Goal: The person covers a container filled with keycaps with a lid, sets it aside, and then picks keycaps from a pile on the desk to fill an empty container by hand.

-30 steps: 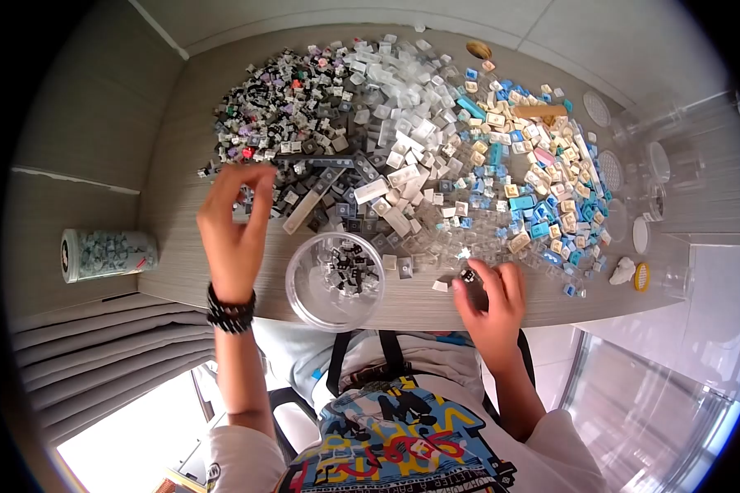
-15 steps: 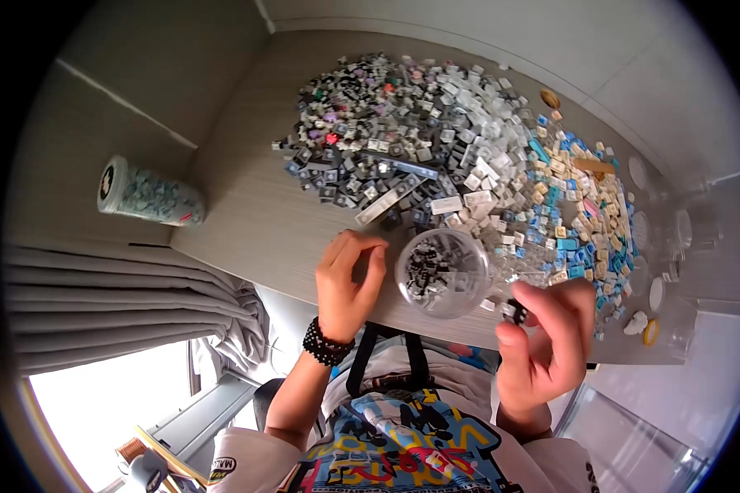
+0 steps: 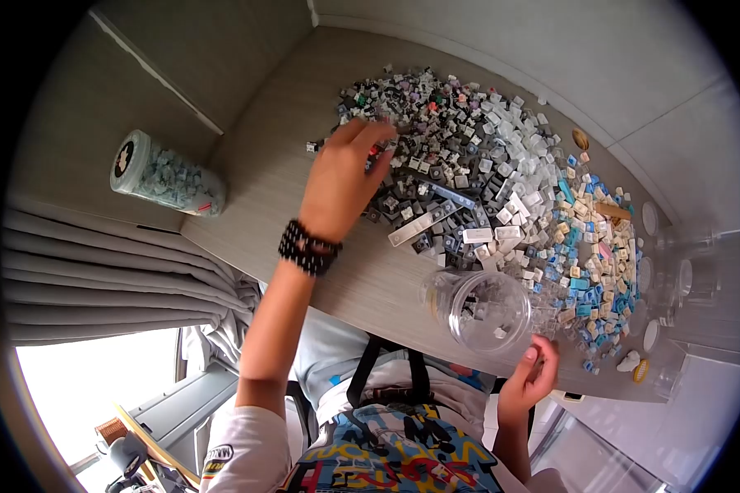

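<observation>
My left hand [image 3: 345,168] reaches over the left edge of the pile of small black, grey and white switches [image 3: 436,115], its fingers bent down; whatever they pinch is hidden. My right hand [image 3: 530,374] is beside the clear round jar [image 3: 491,312], near the table's front edge, with fingers curled and nothing visible between them. The jar is tilted, its mouth toward me, and a few small pieces show inside. Grey keycaps and a long beige keycap [image 3: 423,224] lie between my left hand and the jar.
A lidded jar of pale blue pieces [image 3: 173,179] lies at the left of the table [image 3: 263,140]. Clear keycaps [image 3: 514,135] fill the middle, blue and cream ones [image 3: 592,279] the right. Clear lids and containers [image 3: 686,275] stand far right, by a yellow ring [image 3: 640,370].
My left hand has moved from beside the jar up to the switch pile. My right hand has drawn down, the black piece no longer visible in it. The jar now tips toward me. The view has shifted.
</observation>
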`<state>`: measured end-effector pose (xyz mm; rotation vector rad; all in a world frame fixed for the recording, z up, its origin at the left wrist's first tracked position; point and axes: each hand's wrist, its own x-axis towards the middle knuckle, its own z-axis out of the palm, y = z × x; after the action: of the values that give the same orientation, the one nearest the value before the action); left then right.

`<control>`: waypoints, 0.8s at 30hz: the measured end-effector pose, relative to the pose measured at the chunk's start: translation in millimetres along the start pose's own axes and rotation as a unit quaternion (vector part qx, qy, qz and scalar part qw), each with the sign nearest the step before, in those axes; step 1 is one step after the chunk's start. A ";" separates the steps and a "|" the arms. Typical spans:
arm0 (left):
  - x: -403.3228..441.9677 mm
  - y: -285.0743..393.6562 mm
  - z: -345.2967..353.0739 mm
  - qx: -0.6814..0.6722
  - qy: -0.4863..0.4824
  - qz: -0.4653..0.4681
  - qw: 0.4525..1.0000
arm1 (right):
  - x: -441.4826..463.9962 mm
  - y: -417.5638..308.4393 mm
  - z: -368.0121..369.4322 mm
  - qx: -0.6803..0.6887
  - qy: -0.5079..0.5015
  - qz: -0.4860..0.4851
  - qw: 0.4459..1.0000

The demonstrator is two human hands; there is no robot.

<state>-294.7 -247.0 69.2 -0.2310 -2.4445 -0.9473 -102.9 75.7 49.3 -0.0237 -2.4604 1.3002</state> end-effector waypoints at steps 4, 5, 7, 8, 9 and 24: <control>38.4 -20.0 15.3 0.043 -0.148 0.112 0.982 | -23.0 26.9 1.4 -0.006 0.028 -0.001 1.000; 41.8 -22.7 19.0 0.042 -0.149 0.115 0.981 | -26.5 33.7 2.6 -0.009 0.042 0.002 0.999; 48.3 -23.6 24.5 0.075 -0.211 0.142 0.964 | -24.1 43.2 8.9 -0.052 0.055 -0.074 0.994; 49.0 -23.2 26.8 0.087 -0.212 0.153 0.961 | -24.1 47.2 9.5 -0.096 0.063 -0.149 0.982; 49.7 -22.6 28.3 0.084 -0.214 0.155 0.961 | -22.1 45.5 11.5 -0.099 0.065 -0.147 0.982; 56.3 -34.0 13.9 -0.378 -0.132 -0.107 0.910 | -13.7 39.2 15.7 -0.146 0.020 -0.182 0.972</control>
<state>-359.6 -264.3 69.5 -0.3761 -2.2303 -2.0597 -100.9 83.4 5.6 0.3093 -2.4500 0.7737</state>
